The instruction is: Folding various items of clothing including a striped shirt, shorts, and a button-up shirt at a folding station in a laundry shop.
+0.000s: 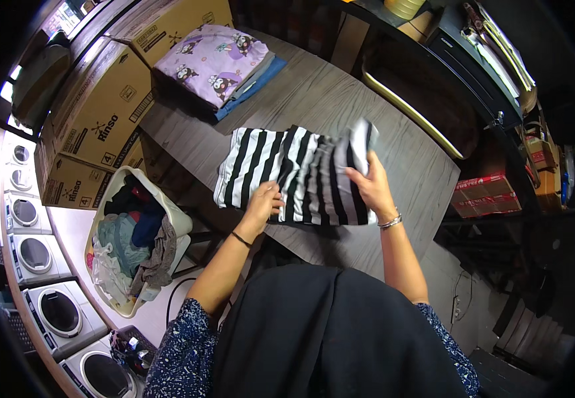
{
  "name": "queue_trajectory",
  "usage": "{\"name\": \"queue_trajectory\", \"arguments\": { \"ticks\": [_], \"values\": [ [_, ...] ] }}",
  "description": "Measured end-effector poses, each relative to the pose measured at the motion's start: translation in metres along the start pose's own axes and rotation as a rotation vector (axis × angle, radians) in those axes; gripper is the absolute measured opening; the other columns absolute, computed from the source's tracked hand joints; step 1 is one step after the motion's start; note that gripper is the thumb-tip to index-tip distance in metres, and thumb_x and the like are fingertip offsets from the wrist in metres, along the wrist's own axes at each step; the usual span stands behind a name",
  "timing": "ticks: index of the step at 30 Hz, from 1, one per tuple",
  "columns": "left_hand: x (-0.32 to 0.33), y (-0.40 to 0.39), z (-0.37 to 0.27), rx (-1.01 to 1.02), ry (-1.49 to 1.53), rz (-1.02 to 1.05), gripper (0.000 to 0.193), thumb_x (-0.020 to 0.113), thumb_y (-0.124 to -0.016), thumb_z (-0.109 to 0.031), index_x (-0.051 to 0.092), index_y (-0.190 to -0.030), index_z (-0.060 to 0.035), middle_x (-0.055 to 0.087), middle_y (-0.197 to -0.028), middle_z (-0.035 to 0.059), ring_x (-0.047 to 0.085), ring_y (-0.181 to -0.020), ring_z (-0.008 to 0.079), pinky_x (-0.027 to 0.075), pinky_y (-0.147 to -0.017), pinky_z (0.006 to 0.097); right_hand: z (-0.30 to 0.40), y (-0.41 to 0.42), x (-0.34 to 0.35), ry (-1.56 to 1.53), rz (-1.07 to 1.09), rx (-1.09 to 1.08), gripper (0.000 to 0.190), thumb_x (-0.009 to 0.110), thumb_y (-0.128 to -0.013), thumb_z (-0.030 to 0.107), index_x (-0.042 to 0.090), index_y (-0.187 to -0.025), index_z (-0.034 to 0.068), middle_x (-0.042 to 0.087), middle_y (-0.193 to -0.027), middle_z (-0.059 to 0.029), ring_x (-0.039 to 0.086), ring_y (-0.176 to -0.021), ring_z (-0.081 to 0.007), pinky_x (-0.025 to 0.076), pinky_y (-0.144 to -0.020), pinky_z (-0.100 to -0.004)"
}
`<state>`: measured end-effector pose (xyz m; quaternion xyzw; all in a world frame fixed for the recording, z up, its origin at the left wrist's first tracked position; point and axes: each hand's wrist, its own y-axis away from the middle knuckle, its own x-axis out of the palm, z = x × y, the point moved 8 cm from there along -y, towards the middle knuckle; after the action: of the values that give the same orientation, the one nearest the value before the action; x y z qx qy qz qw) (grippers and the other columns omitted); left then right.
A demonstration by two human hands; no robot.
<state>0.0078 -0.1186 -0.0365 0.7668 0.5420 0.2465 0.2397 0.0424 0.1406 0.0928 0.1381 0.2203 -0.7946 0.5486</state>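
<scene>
A black-and-white striped cloth [297,174] lies partly folded on the grey wood-grain table [396,129] before me. My right hand [371,184] grips its right end, thumb on the near side, and that end is lifted and slightly blurred. At the cloth's near edge, left of its middle, my left hand [263,201] rests with curled fingers; whether it pinches the fabric cannot be told. Beyond the cloth, at the table's far left, sits a folded purple cloth with cartoon figures [213,59] on top of folded blue and grey fabric [255,87].
A white laundry basket [183,214] full of mixed clothes stands left of the table. Cardboard boxes [133,94] are stacked behind it. Front-loading machines [58,311] line the far left. A chair with a pale rim [416,114] is at the table's far right edge.
</scene>
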Motion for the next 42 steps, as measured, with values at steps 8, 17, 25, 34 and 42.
{"name": "queue_trajectory", "arguments": {
  "ticks": [8,17,25,34,42],
  "values": [
    [0.032,-0.035,-0.13,0.758,0.073,0.279,0.085,0.045,-0.079,-0.07,0.033,-0.138,-0.0094,0.041,-0.136,0.019,0.044,-0.122,0.0345,0.029,-0.105,0.0439,0.169,0.052,0.017,0.39,0.756,-0.574,0.032,0.056,-0.069,-0.007,0.061,-0.097,0.009,0.065,-0.106,-0.0052,0.061,-0.101,-0.0206,0.047,-0.085,-0.0336],
    [-0.051,-0.108,-0.056,0.236,0.96,0.831,0.051,0.049,-0.086,-0.055,0.049,-0.114,-0.0117,0.055,-0.107,0.0083,0.054,-0.1,0.027,0.046,-0.085,0.0404,-0.015,0.076,0.004,0.604,0.599,-0.104,0.037,0.058,-0.069,-0.004,0.061,-0.102,0.012,0.058,-0.119,0.0012,0.046,-0.121,-0.0229,0.031,-0.103,-0.0497],
    [-0.129,-0.092,-0.068,0.336,0.186,-0.865,0.065,0.044,-0.074,0.013,0.031,-0.136,-0.0034,0.05,-0.125,0.0204,0.057,-0.104,0.027,0.052,-0.071,0.0348,-0.142,0.116,-0.022,0.355,-0.272,0.83,0.062,0.071,-0.069,0.05,0.06,-0.098,-0.004,0.063,-0.09,-0.0199,0.061,-0.085,-0.0348,0.047,-0.075,-0.042],
    [0.093,-0.045,-0.035,0.947,-1.245,-0.057,0.053,0.052,-0.086,-0.032,0.043,-0.134,-0.0108,0.028,-0.146,0.0157,0.026,-0.134,0.034,0.021,-0.107,0.0515,-0.137,0.092,-0.014,-0.261,-0.407,0.668,0.046,0.068,-0.073,0.005,0.035,-0.104,0.005,0.058,-0.073,-0.0102,0.058,-0.069,-0.0138,0.042,-0.052,-0.0268],
    [0.094,-0.052,-0.023,0.443,0.447,0.751,0.051,0.033,-0.097,-0.031,0.032,-0.138,-0.0017,0.035,-0.142,0.0098,0.035,-0.13,0.0242,0.027,-0.107,0.0365,0.041,-0.069,0.046,-0.453,0.059,0.191,0.046,0.062,-0.085,0.011,0.037,-0.123,0.004,0.06,-0.09,-0.0112,0.059,-0.082,-0.0134,0.049,-0.071,-0.0258]
  ]
}}
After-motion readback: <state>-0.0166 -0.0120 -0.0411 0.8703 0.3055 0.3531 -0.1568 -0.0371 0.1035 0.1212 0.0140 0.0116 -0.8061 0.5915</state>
